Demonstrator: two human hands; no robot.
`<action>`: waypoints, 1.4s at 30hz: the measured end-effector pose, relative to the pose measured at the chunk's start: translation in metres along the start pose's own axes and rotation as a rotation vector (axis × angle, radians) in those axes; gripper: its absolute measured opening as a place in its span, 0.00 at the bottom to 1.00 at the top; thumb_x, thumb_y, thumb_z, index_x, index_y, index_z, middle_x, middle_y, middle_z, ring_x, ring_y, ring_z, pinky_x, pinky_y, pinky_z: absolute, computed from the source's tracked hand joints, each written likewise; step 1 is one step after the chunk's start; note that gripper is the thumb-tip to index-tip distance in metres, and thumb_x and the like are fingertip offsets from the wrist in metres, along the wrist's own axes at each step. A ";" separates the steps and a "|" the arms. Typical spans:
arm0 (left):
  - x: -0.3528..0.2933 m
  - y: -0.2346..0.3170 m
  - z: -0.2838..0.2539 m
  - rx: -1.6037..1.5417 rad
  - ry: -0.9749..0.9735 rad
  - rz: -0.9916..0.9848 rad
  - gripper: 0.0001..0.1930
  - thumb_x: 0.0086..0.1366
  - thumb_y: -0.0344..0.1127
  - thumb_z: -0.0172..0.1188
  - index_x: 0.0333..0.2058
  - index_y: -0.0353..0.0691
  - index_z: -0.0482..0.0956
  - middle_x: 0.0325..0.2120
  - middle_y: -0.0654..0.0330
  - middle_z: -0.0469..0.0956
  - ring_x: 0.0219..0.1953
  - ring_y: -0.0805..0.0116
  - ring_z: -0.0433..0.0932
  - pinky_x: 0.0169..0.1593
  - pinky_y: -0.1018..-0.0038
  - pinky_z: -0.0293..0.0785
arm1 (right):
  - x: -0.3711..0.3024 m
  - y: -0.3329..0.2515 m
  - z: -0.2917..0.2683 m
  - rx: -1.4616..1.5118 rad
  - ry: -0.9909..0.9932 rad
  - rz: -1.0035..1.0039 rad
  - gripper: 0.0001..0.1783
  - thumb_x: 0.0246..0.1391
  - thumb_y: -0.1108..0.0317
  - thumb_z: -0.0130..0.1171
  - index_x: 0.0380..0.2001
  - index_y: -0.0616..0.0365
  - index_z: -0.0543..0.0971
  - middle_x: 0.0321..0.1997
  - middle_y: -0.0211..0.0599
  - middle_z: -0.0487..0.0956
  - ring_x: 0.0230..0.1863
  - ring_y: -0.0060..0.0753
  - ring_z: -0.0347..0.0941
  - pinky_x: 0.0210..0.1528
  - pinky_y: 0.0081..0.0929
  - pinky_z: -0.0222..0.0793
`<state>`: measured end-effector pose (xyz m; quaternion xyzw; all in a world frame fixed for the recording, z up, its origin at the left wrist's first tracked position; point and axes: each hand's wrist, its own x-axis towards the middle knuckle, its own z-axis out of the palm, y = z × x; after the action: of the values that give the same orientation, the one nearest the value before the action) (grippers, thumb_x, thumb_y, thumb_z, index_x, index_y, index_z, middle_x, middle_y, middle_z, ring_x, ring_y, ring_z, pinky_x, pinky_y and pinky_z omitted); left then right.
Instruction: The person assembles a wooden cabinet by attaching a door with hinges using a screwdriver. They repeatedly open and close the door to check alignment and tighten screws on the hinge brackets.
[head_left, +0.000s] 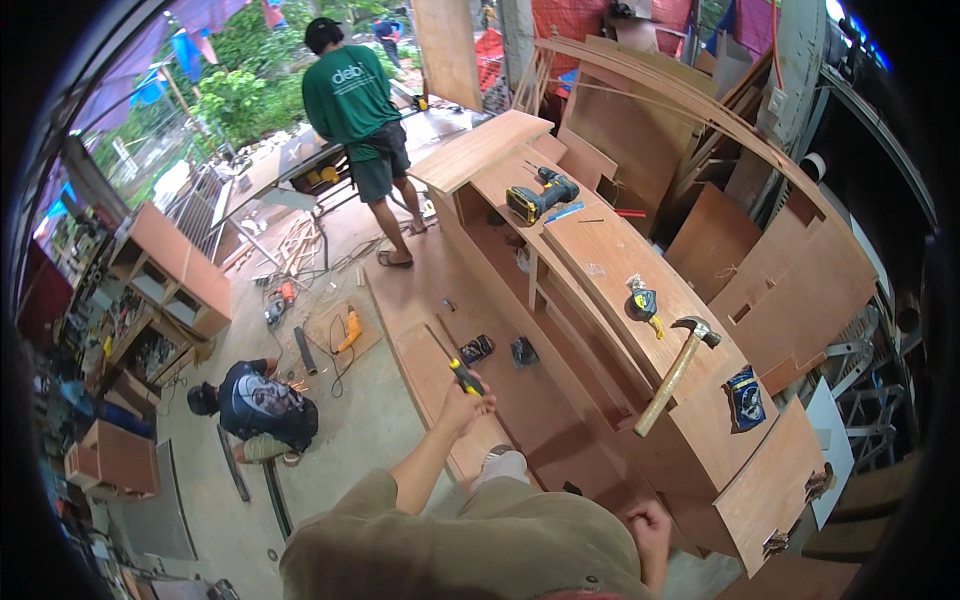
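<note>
Your left hand (462,408) is closed around the yellow-and-black handle of a screwdriver (455,366), whose shaft points up and left over a plywood sheet (420,350) lying on the floor. Your right hand (650,528) is curled into a fist and holds nothing, low in the near right beside the long plywood cabinet (640,400). On the cabinet's top a claw hammer (675,373) lies with its wooden handle slanting toward you, a yellow tape measure (642,303) just beyond its head and a small dark packet (744,396) to its right. Farther along the same top rests a yellow-and-black cordless drill (540,196). At the far left a person in a green shirt (352,100) stands with back turned beside a table saw (315,165). Another person in a dark shirt (262,405) crouches on the concrete floor at the left, near an orange power drill (348,328) and its cord. Plywood panels (640,130) lean against the far wall.
</note>
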<state>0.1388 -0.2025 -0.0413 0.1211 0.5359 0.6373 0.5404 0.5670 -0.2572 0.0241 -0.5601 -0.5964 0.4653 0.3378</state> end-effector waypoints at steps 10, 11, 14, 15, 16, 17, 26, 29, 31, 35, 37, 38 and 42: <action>-0.148 -0.125 0.031 0.208 -0.120 -0.269 0.09 0.58 0.35 0.64 0.33 0.42 0.73 0.26 0.61 0.75 0.28 0.69 0.77 0.30 0.72 0.75 | -0.076 -0.282 -0.130 0.461 -0.788 -1.238 0.24 0.39 0.48 0.59 0.24 0.63 0.76 0.24 0.43 0.77 0.23 0.36 0.71 0.29 0.40 0.64; -0.153 -0.131 0.036 0.289 -0.152 -0.247 0.09 0.58 0.36 0.65 0.31 0.42 0.74 0.24 0.62 0.76 0.27 0.70 0.76 0.29 0.75 0.74 | -0.079 -0.284 -0.130 0.469 -0.848 -1.307 0.22 0.40 0.51 0.58 0.24 0.64 0.76 0.23 0.43 0.77 0.22 0.37 0.70 0.28 0.40 0.64; -0.174 -0.137 0.041 0.526 -0.282 -0.111 0.05 0.54 0.33 0.63 0.27 0.41 0.77 0.22 0.64 0.76 0.26 0.75 0.73 0.32 0.75 0.71 | -0.100 -0.269 -0.126 0.429 -0.755 -1.368 0.18 0.40 0.56 0.56 0.24 0.64 0.76 0.21 0.43 0.76 0.20 0.38 0.69 0.26 0.38 0.63; -0.176 -0.141 0.040 0.616 -0.312 -0.045 0.05 0.53 0.33 0.63 0.27 0.40 0.77 0.21 0.65 0.76 0.26 0.75 0.73 0.33 0.75 0.70 | -0.106 -0.265 -0.125 0.402 -0.682 -1.377 0.17 0.40 0.58 0.56 0.24 0.64 0.76 0.21 0.42 0.76 0.19 0.38 0.69 0.25 0.37 0.63; -0.172 -0.149 0.034 0.684 -0.339 0.047 0.08 0.51 0.34 0.62 0.30 0.38 0.79 0.22 0.64 0.76 0.28 0.73 0.73 0.36 0.73 0.70 | -0.108 -0.265 -0.126 0.360 -0.698 -1.392 0.17 0.36 0.60 0.56 0.23 0.65 0.76 0.21 0.41 0.76 0.19 0.38 0.69 0.24 0.35 0.63; -0.168 -0.151 0.030 0.753 -0.344 0.077 0.09 0.51 0.35 0.62 0.31 0.38 0.79 0.23 0.63 0.76 0.28 0.72 0.73 0.37 0.73 0.70 | -0.110 -0.266 -0.131 0.378 -0.690 -1.371 0.17 0.34 0.60 0.56 0.23 0.66 0.76 0.21 0.41 0.76 0.19 0.37 0.70 0.24 0.35 0.63; -0.173 -0.160 0.024 0.941 -0.398 0.141 0.15 0.49 0.38 0.61 0.35 0.37 0.80 0.24 0.58 0.76 0.30 0.67 0.74 0.38 0.70 0.71 | -0.129 -0.257 -0.146 0.202 -0.642 -1.409 0.18 0.31 0.61 0.55 0.25 0.65 0.77 0.25 0.42 0.78 0.22 0.36 0.71 0.26 0.35 0.64; -0.175 -0.165 0.018 0.929 -0.398 0.109 0.14 0.50 0.39 0.61 0.34 0.37 0.79 0.23 0.57 0.76 0.30 0.66 0.74 0.37 0.69 0.70 | -0.134 -0.258 -0.158 0.285 -0.647 -1.331 0.18 0.29 0.61 0.55 0.24 0.64 0.77 0.25 0.42 0.78 0.22 0.35 0.71 0.25 0.35 0.63; -0.177 -0.164 0.026 0.958 -0.408 0.122 0.14 0.50 0.39 0.61 0.34 0.37 0.79 0.23 0.56 0.75 0.29 0.65 0.74 0.37 0.69 0.70 | -0.136 -0.254 -0.166 0.342 -0.637 -1.371 0.17 0.30 0.59 0.56 0.23 0.62 0.77 0.25 0.42 0.78 0.22 0.36 0.71 0.26 0.35 0.64; -0.177 -0.160 0.034 1.040 -0.406 0.112 0.15 0.50 0.39 0.61 0.34 0.37 0.79 0.22 0.54 0.75 0.29 0.63 0.74 0.36 0.68 0.70 | -0.135 -0.248 -0.160 0.282 -0.632 -1.436 0.16 0.33 0.60 0.57 0.23 0.62 0.77 0.24 0.41 0.77 0.22 0.36 0.71 0.26 0.34 0.64; -0.183 -0.156 0.042 1.075 -0.411 0.111 0.15 0.49 0.39 0.62 0.34 0.37 0.78 0.23 0.53 0.75 0.29 0.62 0.74 0.36 0.67 0.70 | -0.134 -0.243 -0.159 0.205 -0.557 -1.440 0.16 0.33 0.61 0.57 0.24 0.63 0.78 0.23 0.39 0.77 0.21 0.35 0.70 0.25 0.33 0.63; -0.181 -0.158 0.045 1.063 -0.415 0.130 0.15 0.49 0.39 0.62 0.34 0.37 0.78 0.23 0.53 0.75 0.29 0.63 0.74 0.36 0.67 0.70 | -0.135 -0.244 -0.163 0.227 -0.568 -1.416 0.15 0.33 0.61 0.57 0.24 0.63 0.78 0.23 0.40 0.77 0.21 0.35 0.70 0.25 0.32 0.62; -0.189 -0.154 0.062 1.056 -0.414 0.130 0.15 0.49 0.39 0.62 0.34 0.37 0.78 0.23 0.53 0.74 0.29 0.63 0.74 0.36 0.66 0.70 | -0.141 -0.238 -0.176 0.335 -0.524 -1.432 0.16 0.33 0.61 0.57 0.24 0.63 0.79 0.24 0.42 0.77 0.21 0.36 0.70 0.24 0.31 0.62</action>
<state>0.3433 -0.3473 -0.0619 0.5298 0.6562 0.2780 0.4598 0.6656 -0.3504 0.3226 0.1480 -0.7949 0.3349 0.4838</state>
